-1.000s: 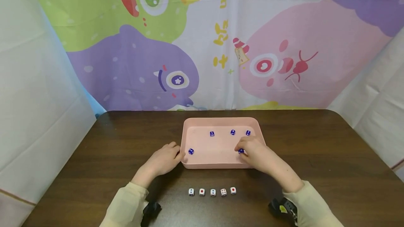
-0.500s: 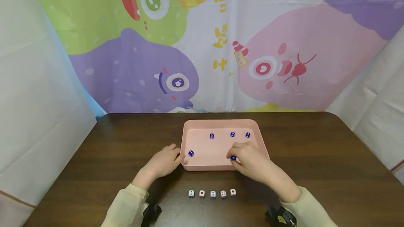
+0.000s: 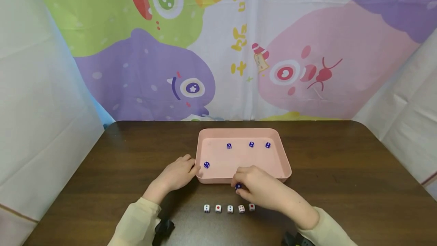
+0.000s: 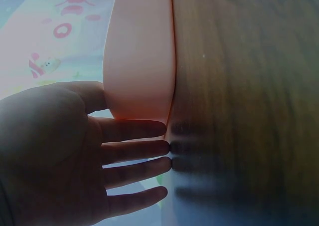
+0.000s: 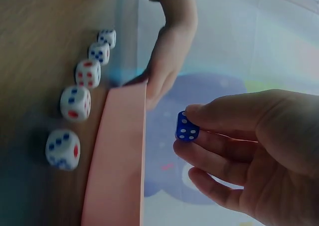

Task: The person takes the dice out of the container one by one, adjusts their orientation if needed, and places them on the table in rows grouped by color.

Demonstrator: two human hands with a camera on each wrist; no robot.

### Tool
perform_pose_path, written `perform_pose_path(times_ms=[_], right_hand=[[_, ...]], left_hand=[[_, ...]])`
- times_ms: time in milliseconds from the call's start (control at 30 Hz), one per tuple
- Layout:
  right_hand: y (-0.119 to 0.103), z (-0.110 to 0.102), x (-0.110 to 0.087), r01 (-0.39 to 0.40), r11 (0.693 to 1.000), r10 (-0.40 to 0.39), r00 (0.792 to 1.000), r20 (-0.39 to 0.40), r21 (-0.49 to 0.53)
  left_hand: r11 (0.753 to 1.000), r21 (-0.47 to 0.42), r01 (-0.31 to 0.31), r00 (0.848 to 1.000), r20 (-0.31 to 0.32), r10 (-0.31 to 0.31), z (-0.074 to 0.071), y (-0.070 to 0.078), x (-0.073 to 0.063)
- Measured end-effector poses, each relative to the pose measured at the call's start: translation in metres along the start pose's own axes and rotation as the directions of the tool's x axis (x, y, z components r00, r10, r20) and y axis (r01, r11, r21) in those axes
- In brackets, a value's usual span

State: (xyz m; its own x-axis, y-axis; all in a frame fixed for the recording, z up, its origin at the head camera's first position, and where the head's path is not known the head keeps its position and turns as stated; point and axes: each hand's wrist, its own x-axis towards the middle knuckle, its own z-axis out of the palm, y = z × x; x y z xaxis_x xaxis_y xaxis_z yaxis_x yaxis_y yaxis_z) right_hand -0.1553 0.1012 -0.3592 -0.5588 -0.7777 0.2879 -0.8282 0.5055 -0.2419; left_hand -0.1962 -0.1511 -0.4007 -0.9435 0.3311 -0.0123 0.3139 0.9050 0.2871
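In the head view my left hand (image 3: 178, 174) holds the left side of the pink tray (image 3: 218, 180). The left wrist view shows its fingers (image 4: 134, 148) straight outside the tray wall, the thumb going behind the rim. My right hand (image 3: 261, 187) pinches a blue die (image 5: 187, 126) between thumb and fingers, just above the tray's front rim. Inside the tray lie more blue dice: one at the left (image 3: 206, 165), one at the back (image 3: 229, 146), and two at the back right, a die (image 3: 251, 144) and another die (image 3: 268, 145).
Several white dice stand in a row on the brown table in front of the tray, from the leftmost die (image 3: 206, 208) to the rightmost die (image 3: 252, 207). A cartoon-printed cloth (image 3: 235, 98) hangs behind the table (image 3: 327, 155).
My right hand has carried the pinched blue die from the tray's right part leftward and toward me, over the front rim. My left hand has stayed at the tray.
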Motion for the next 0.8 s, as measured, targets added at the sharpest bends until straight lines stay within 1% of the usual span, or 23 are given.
perform_pose_path(times_ms=[167, 433, 567, 667, 800], right_hand=[[-0.012, 0.003, 0.004, 0.031, 0.999, -0.030, 0.999, 0.027, -0.029], [-0.030, 0.016, 0.010, 0.114, 0.992, -0.111, 0.992, 0.067, -0.058], [-0.037, 0.022, 0.013, 0.134, 0.986, -0.127, 0.988, 0.083, -0.097], [-0.042, 0.027, 0.015, 0.163, 0.977, -0.150, 0.984, 0.096, -0.135], [-0.049, 0.036, 0.020, 0.220, 0.956, -0.201, 0.973, 0.113, -0.194]], left_hand=[[1.000, 0.006, 0.002, 1.000, 0.003, -0.002, 0.001, -0.001, 0.001], [1.000, -0.003, 0.016, 1.000, 0.007, -0.016, 0.000, 0.000, 0.001], [1.000, -0.004, 0.012, 1.000, 0.008, -0.012, 0.000, 0.000, 0.001], [1.000, -0.001, 0.001, 1.000, 0.001, -0.001, 0.001, -0.001, 0.001], [1.000, -0.006, -0.003, 1.000, -0.004, 0.003, 0.002, -0.002, 0.000]])
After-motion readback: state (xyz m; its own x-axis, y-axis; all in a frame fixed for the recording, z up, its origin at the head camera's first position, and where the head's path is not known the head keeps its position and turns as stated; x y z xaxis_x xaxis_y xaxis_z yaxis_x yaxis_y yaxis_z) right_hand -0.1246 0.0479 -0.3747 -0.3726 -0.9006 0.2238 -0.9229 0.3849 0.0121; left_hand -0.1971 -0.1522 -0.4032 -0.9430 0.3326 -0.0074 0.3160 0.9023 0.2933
